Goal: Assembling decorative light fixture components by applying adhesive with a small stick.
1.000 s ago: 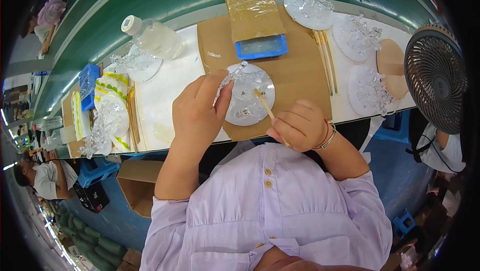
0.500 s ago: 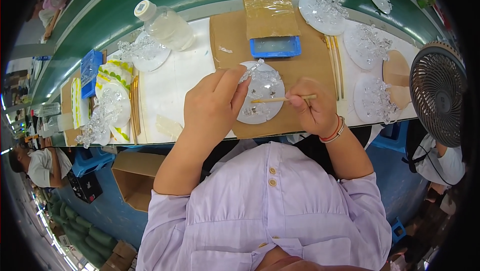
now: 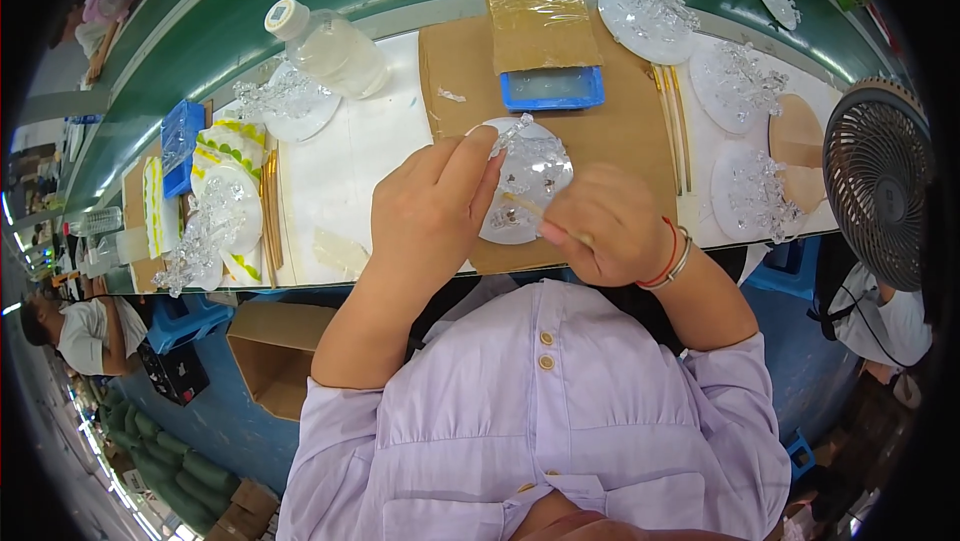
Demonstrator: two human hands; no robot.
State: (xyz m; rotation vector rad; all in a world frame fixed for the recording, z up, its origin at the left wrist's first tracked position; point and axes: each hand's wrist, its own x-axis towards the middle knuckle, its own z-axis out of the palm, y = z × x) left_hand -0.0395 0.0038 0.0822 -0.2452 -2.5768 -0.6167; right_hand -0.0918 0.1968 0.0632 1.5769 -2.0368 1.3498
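Note:
My left hand [image 3: 430,196] pinches a small clear plastic piece [image 3: 515,129] over the far left part of a white round disc [image 3: 558,163]. Several clear pieces lie on that disc, their exact shape too small to make out. Closed around a thin wooden-handled brush [image 3: 530,207] is my right hand [image 3: 612,219], somewhat blurred, at the disc's right edge. The brush points left, its tip over the disc's middle. A cardboard sheet [image 3: 625,131] lies under the disc.
Beyond the disc sits a blue tray [image 3: 552,103] of liquid, partly under a taped cardboard flap [image 3: 540,21]. A capped clear bottle [image 3: 340,53] leans back left. Loose brushes [image 3: 672,126], discs with clear pieces [image 3: 740,91] and a black fan [image 3: 880,186] stand right.
My right hand has moved left and slightly down, bringing the brush to a steeper slant over the disc. The left hand keeps its pinch and has hardly moved.

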